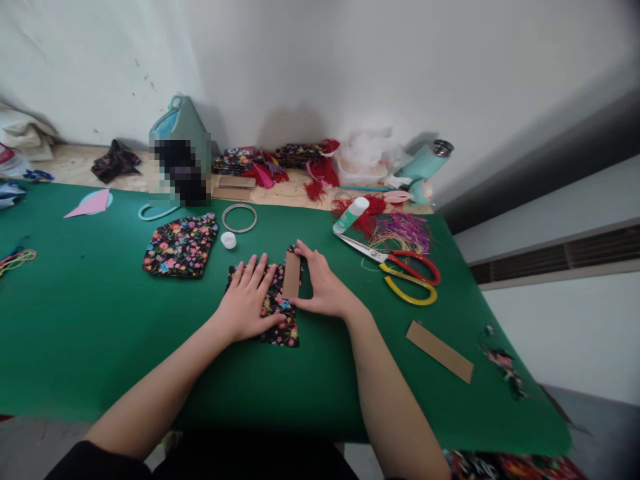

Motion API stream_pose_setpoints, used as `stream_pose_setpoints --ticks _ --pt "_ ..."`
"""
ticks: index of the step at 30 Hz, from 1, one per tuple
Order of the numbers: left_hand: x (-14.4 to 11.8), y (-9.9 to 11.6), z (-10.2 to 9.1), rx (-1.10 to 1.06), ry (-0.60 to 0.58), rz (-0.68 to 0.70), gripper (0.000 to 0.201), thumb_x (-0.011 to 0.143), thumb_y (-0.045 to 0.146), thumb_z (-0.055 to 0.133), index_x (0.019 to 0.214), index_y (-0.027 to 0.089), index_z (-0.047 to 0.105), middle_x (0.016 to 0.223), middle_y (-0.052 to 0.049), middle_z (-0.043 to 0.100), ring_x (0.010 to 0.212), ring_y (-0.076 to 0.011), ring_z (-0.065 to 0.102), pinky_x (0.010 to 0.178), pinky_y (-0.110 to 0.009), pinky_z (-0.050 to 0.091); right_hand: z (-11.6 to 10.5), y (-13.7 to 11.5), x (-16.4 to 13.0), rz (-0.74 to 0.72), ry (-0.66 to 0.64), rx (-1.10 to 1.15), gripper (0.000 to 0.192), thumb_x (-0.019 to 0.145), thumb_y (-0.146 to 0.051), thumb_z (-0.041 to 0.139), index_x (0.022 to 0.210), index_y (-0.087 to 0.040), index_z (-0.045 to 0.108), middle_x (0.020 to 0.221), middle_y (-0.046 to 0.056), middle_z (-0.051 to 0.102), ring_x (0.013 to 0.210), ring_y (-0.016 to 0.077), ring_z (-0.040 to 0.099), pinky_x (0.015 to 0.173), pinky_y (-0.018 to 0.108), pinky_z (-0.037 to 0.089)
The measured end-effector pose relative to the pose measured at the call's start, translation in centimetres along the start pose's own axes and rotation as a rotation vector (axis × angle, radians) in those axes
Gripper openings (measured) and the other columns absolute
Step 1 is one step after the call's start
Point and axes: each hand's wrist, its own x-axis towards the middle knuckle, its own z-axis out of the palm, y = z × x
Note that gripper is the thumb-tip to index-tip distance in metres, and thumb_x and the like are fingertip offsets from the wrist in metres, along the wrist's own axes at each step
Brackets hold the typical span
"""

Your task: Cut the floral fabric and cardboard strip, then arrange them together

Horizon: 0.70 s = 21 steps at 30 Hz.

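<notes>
A piece of black floral fabric lies on the green table top. My left hand rests flat on it with the fingers spread. Over the fabric's right side is a short brown cardboard strip, set lengthwise away from me. My right hand grips this strip end to end, fingers at its far end and thumb at its near end. A bit of floral fabric shows around the strip's far end. Part of the fabric is hidden under my left hand.
Scissors and a glue stick lie to the right, near purple threads. Another cardboard strip is at front right. A second floral piece, a white cap and a ring lie to the left.
</notes>
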Motion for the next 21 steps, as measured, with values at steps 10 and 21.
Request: stream_pose_setpoints --ticks 10,21 --pt "-0.02 0.14 0.0 0.007 -0.005 -0.013 0.094 0.081 0.07 0.044 0.149 0.01 0.021 0.157 -0.019 0.012 0.145 -0.0346 0.006 0.116 -0.051 0.005 -0.18 0.09 -0.2 0.059 0.038 0.073 0.11 0.075 -0.038 0.072 0.15 -0.032 -0.008 0.152 0.013 0.025 0.139 0.0322 0.027 0.111 0.058 0.028" --pt "-0.07 0.04 0.28 -0.004 0.011 0.004 0.094 0.08 0.071 0.043 0.149 0.01 0.02 0.157 -0.019 0.013 0.145 -0.0352 0.006 0.115 -0.052 0.005 0.15 0.22 -0.02 0.05 0.066 -0.04 0.114 0.068 -0.032 0.077 0.15 -0.029 -0.001 0.14 0.014 0.038 0.13 0.0343 0.038 0.106 0.057 0.036"
